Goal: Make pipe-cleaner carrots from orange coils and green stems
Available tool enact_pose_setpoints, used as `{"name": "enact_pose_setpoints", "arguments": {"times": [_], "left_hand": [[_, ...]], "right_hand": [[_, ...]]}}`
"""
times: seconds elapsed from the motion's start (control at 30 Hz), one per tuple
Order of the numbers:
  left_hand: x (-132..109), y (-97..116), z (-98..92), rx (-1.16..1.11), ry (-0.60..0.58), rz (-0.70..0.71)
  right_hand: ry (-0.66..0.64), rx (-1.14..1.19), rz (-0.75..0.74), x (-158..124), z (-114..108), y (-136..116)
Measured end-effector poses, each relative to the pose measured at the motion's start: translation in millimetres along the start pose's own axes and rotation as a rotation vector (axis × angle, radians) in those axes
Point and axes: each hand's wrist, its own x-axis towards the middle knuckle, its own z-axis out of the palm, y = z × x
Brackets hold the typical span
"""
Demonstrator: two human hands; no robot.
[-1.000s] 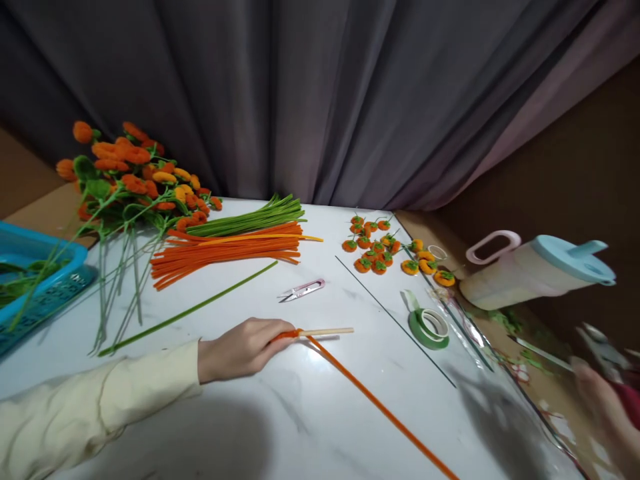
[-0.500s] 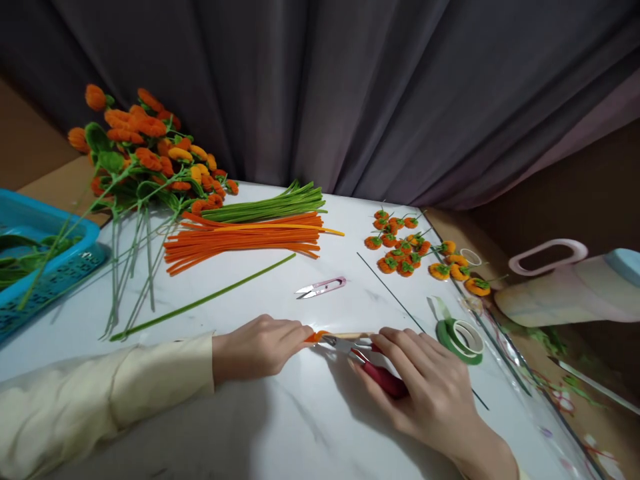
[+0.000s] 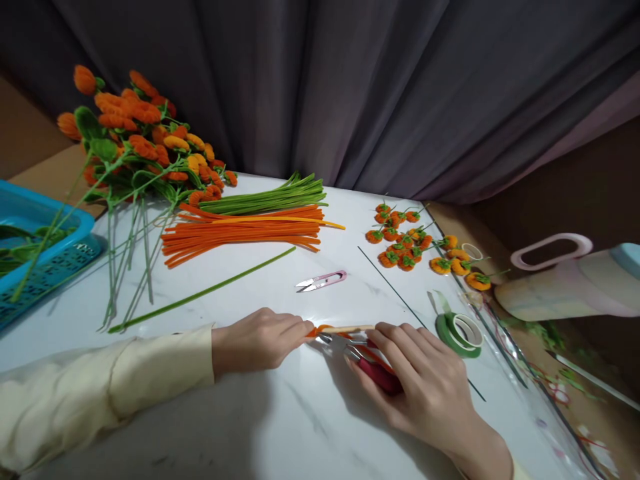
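My left hand [image 3: 257,340] lies on the white table, its fingers pinched on a wooden stick [image 3: 350,329] with an orange pipe cleaner [image 3: 316,330] wound on its near end. My right hand [image 3: 423,387] is closed round red-handled pliers [image 3: 373,370]. The metal jaws [image 3: 335,340] touch the stick right at the orange winding. The long tail of the pipe cleaner is hidden under my right hand.
Small pink snips [image 3: 320,281] lie just beyond my hands. Bundles of orange [image 3: 240,233] and green pipe cleaners [image 3: 265,200], finished orange flowers [image 3: 135,147], a blue basket [image 3: 45,247], small orange pumpkins [image 3: 400,240], green tape rolls [image 3: 457,330], a thin wire [image 3: 410,310] and a pitcher [image 3: 570,280] surround them.
My right hand came in from the right with the red pliers and set the jaws at the stick. The left hand kept its pinch. The view shifted slightly.
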Motion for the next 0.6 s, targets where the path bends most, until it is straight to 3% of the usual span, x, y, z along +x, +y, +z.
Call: {"name": "enact_pose_setpoints", "arguments": {"times": [0.6], "left_hand": [[1.3, 1.0, -0.5, 0.073, 0.011, 0.044]], "right_hand": [[-0.01, 0.013, -0.019, -0.2, 1.2, -1.1]]}}
